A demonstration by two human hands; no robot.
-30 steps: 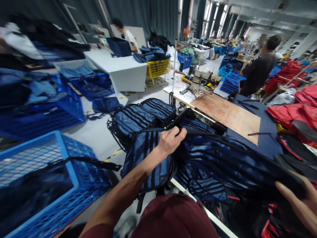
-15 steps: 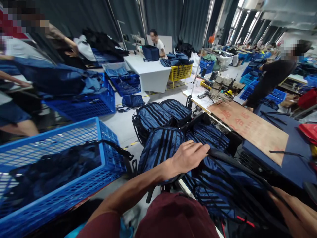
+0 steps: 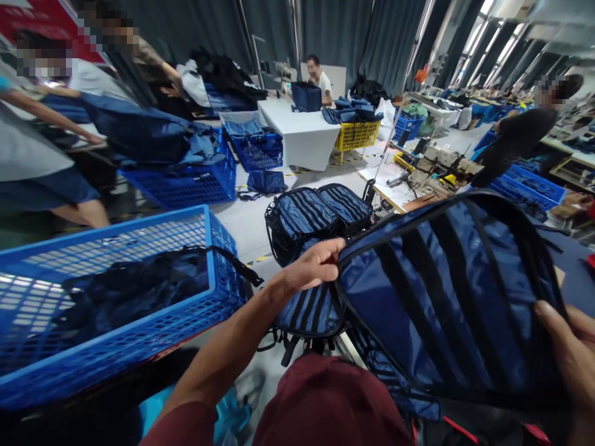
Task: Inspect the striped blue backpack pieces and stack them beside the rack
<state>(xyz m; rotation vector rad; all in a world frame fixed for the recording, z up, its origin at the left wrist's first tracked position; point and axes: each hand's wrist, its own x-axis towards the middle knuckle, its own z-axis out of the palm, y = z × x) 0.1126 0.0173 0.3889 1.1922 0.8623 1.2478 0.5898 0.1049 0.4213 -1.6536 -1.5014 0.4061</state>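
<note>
A blue backpack [image 3: 437, 297] with black straps across its face is held up in front of me, tilted toward my view. My left hand [image 3: 320, 263] pinches its black-edged left corner. At the right edge of the view, my right hand [image 3: 564, 334] grips the opposite side, thumb on the front and fingers partly hidden behind. Under and beyond it lie more blue backpacks [image 3: 304, 214] with the same black stripes, resting close together. One of these [image 3: 311, 310] is partly covered by my left hand and the raised bag.
A blue plastic crate [image 3: 204, 248] with dark fabric stands at my left. A sewing machine [image 3: 441, 161] is on a table beyond the raised bag. A yellow crate [image 3: 356, 136] and a white table [image 3: 302, 124] stand farther back. Several people are around, one walking at the left.
The backpack has been lifted and turned so its striped face shows, covering the brown board. My left hand has moved left and slightly up with its edge, and my right hand has risen.
</note>
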